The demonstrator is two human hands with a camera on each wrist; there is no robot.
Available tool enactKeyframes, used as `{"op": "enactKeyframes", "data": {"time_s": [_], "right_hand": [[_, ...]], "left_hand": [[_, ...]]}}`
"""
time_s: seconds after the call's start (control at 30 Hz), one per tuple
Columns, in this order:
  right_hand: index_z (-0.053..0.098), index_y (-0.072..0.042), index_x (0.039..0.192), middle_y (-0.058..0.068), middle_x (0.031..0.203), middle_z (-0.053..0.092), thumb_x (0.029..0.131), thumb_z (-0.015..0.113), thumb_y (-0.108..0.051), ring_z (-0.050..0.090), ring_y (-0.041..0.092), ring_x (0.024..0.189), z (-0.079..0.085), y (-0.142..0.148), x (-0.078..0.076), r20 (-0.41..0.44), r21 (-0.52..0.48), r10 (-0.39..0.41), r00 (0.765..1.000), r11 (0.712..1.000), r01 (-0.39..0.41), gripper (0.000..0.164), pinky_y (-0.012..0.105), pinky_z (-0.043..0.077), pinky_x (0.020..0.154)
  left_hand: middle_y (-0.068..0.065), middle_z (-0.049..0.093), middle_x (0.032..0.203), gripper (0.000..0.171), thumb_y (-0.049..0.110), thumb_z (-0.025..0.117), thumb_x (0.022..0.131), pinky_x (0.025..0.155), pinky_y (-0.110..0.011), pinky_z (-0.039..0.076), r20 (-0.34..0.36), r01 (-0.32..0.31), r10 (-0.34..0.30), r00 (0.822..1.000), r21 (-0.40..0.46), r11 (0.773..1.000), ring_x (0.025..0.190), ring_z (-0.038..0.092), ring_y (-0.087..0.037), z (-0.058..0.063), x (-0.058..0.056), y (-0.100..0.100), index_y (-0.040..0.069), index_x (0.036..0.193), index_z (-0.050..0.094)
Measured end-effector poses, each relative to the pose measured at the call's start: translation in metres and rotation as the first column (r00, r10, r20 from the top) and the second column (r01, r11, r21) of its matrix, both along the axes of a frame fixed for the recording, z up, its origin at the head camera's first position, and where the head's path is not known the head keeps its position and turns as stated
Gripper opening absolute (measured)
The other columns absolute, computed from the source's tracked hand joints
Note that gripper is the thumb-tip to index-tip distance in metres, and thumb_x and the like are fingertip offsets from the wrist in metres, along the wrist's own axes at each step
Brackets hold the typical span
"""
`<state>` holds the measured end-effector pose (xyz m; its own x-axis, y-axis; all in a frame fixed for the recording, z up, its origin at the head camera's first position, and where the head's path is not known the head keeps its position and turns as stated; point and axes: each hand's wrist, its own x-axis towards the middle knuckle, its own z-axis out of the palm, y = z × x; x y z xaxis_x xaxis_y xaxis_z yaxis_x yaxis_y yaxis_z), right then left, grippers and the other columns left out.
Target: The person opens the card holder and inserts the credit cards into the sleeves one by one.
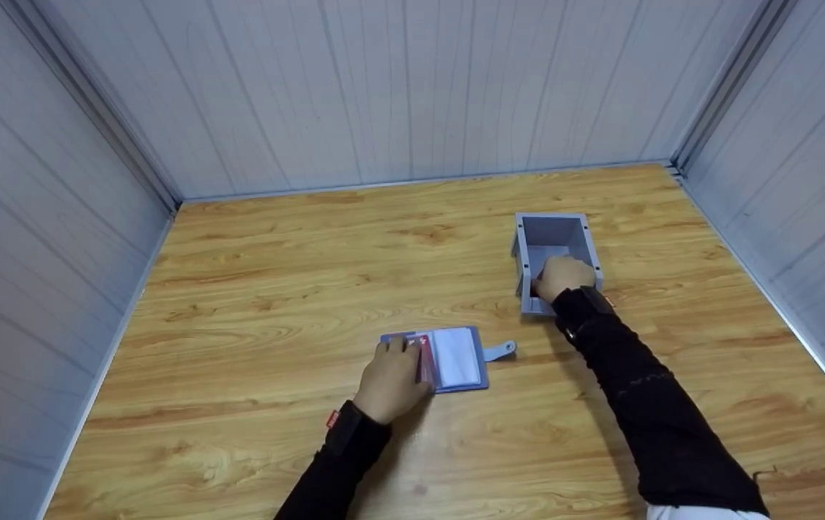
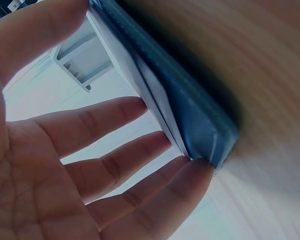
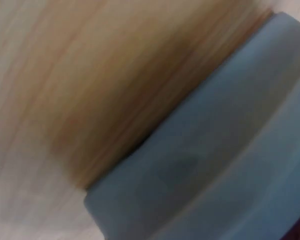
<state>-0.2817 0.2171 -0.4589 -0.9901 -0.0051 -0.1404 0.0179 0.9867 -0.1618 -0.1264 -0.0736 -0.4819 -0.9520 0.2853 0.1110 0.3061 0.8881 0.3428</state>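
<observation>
A blue card holder point(image 1: 483, 375) lies spread on the table, with white sleeves point(image 1: 457, 357) on its right half and a red card point(image 1: 425, 360) on its left half. My left hand point(image 1: 392, 379) holds that left half by its edges. In the left wrist view the fingertips point(image 2: 162, 140) touch the holder's edge, thumb apart from them. My right hand point(image 1: 564, 278) reaches into the near end of a grey open-topped box point(image 1: 557, 225). Its fingers are hidden there. A small dark red patch point(image 1: 534, 287) shows beside it. The right wrist view shows mostly the box's outer wall point(image 3: 190, 150).
A light blue strap point(image 1: 500, 351) with a snap sticks out from the holder's right side, towards the box. The wood-grain table point(image 1: 275, 289) is bounded by pale panel walls point(image 1: 383, 87) at the back and both sides.
</observation>
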Motion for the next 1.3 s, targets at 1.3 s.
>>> {"op": "enactKeyframes", "data": {"time_s": [1.3], "right_hand": [[0.054,0.013,0.116,0.034,0.116,0.061,0.087,0.052,-0.016,0.060,0.046,0.106,0.0055,0.0018,-0.0072,0.071,-0.179,-0.003,0.997,0.984,0.016,0.041,0.056,0.049,0.093]], "left_hand": [[-0.024,0.060,0.114,0.052,0.023,0.076,0.076,0.080,-0.052,0.055,0.036,-0.003,0.002,0.999,0.008,1.000,0.104,0.056,-0.042,0.0018,-0.0006,-0.0002,-0.004,0.118,0.064]]}}
